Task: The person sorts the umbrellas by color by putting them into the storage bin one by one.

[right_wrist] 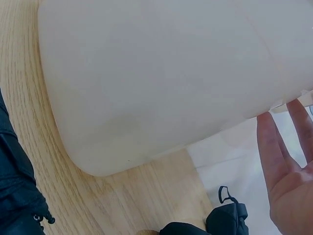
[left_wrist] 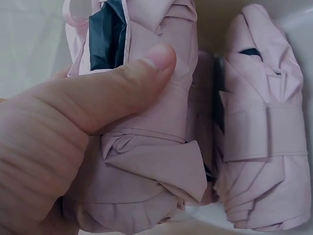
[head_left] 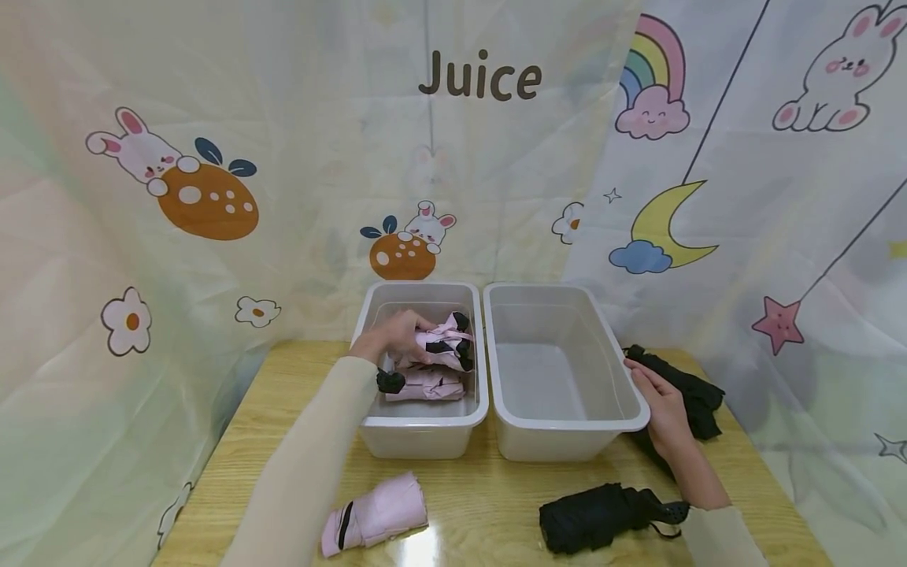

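Note:
My left hand point(head_left: 397, 335) reaches into the left bin point(head_left: 418, 441) and grips a folded pink umbrella point(head_left: 441, 340). In the left wrist view the thumb lies across this umbrella's point(left_wrist: 151, 112) loosely folded cloth, and a dark patch shows at its top. Beside it another folded pink umbrella point(left_wrist: 264, 132) lies in the bin, its strap wrapped round it. Part of one more pink bundle shows between them. At the right bin point(head_left: 560, 445) my right hand point(head_left: 664, 409) touches the outer right rim. Its fingers point(right_wrist: 269, 142) are extended against the edge in the right wrist view.
On the table point(head_left: 489, 512), a pink umbrella point(head_left: 383, 512) lies front left and a black umbrella point(head_left: 595, 516) front right. More black umbrellas point(head_left: 690, 394) lie right of the right bin, partly behind my hand. A printed curtain point(head_left: 312, 157) hangs behind the bins.

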`<move>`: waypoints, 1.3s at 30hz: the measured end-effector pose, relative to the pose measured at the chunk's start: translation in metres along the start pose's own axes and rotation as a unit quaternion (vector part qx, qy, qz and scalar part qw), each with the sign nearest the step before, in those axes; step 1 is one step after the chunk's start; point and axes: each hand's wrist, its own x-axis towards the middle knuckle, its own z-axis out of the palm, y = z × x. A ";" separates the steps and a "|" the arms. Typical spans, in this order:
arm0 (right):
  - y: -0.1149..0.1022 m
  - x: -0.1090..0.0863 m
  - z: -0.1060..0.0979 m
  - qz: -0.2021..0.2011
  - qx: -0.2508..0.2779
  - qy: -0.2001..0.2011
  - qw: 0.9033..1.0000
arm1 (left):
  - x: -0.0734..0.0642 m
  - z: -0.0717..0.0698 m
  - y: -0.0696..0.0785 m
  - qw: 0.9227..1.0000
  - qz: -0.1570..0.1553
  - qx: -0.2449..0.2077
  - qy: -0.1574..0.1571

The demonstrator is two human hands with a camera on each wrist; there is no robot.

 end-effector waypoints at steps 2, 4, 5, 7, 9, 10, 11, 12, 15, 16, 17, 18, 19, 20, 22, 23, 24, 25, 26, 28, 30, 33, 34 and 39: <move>-0.001 0.000 0.000 -0.001 0.005 -0.001 1.000 | 0.000 0.002 -0.001 1.000 -0.004 -0.007 -0.008; -0.001 0.000 0.001 -0.003 0.006 -0.003 1.000 | 0.001 0.004 -0.002 1.000 -0.012 -0.013 -0.015; -0.002 0.000 0.001 -0.003 0.003 -0.003 1.000 | 0.002 0.005 -0.002 1.000 -0.016 -0.014 -0.017; -0.003 0.000 0.001 -0.002 0.003 -0.004 1.000 | 0.002 0.007 -0.003 0.999 -0.029 -0.018 -0.023; -0.003 0.000 0.001 0.000 0.000 -0.002 1.000 | 0.002 0.009 -0.003 0.999 -0.042 -0.017 -0.028; -0.003 0.000 0.001 0.002 -0.001 -0.001 1.000 | 0.002 0.010 -0.004 0.999 -0.043 -0.013 -0.028; -0.003 -0.001 0.001 0.003 -0.001 -0.001 1.000 | 0.002 0.011 -0.004 0.998 -0.045 -0.015 -0.029; -0.003 -0.001 0.002 0.004 0.001 0.000 1.000 | 0.002 0.012 -0.004 0.998 -0.051 -0.021 -0.034; -0.002 -0.001 0.002 0.006 -0.002 0.002 1.000 | 0.000 0.015 -0.005 0.997 -0.053 -0.033 -0.041; -0.002 -0.001 0.002 0.005 -0.003 0.001 1.000 | -0.001 0.015 -0.005 0.997 -0.054 -0.036 -0.044; -0.002 -0.001 0.002 0.005 -0.005 0.001 1.000 | -0.002 0.016 -0.004 0.996 -0.058 -0.044 -0.046; -0.002 -0.001 0.002 0.005 -0.007 0.001 1.000 | -0.003 0.016 -0.004 0.996 -0.061 -0.051 -0.049; -0.001 -0.002 0.002 0.004 -0.008 0.001 1.000 | -0.004 0.016 -0.002 0.994 -0.065 -0.064 -0.052; -0.002 -0.002 0.002 0.005 -0.010 0.001 1.000 | -0.006 0.015 0.000 0.993 -0.072 -0.080 -0.056; -0.002 -0.003 0.002 0.006 -0.012 0.000 1.000 | -0.008 0.013 0.003 0.992 -0.069 -0.093 -0.058; -0.002 -0.003 0.003 0.007 -0.013 0.000 1.000 | -0.009 0.011 0.004 0.992 -0.061 -0.094 -0.057; -0.002 -0.003 0.003 0.008 -0.013 0.000 1.000 | -0.009 0.009 0.006 0.993 -0.049 -0.093 -0.057; -0.002 -0.003 0.003 0.008 -0.014 -0.001 1.000 | -0.009 0.006 0.007 0.994 -0.034 -0.091 -0.056; -0.001 -0.003 0.003 0.009 -0.014 -0.001 1.000 | -0.009 0.004 0.008 0.996 -0.014 -0.078 -0.051; -0.001 -0.003 0.003 0.008 -0.011 0.000 1.000 | -0.011 -0.001 0.010 0.997 0.028 -0.061 -0.039; 0.000 -0.003 0.002 0.007 -0.008 0.001 1.000 | -0.016 -0.006 0.016 0.996 0.052 -0.066 -0.033; 0.000 -0.003 0.001 0.005 -0.004 0.003 1.000 | -0.029 -0.016 0.026 0.994 0.075 -0.082 -0.017; 0.000 -0.002 0.001 0.003 -0.004 0.003 1.000 | -0.034 -0.019 0.029 0.993 0.084 -0.082 -0.008; 0.000 0.000 0.000 0.003 -0.007 0.004 1.000 | -0.059 -0.031 0.037 0.987 0.126 -0.093 0.019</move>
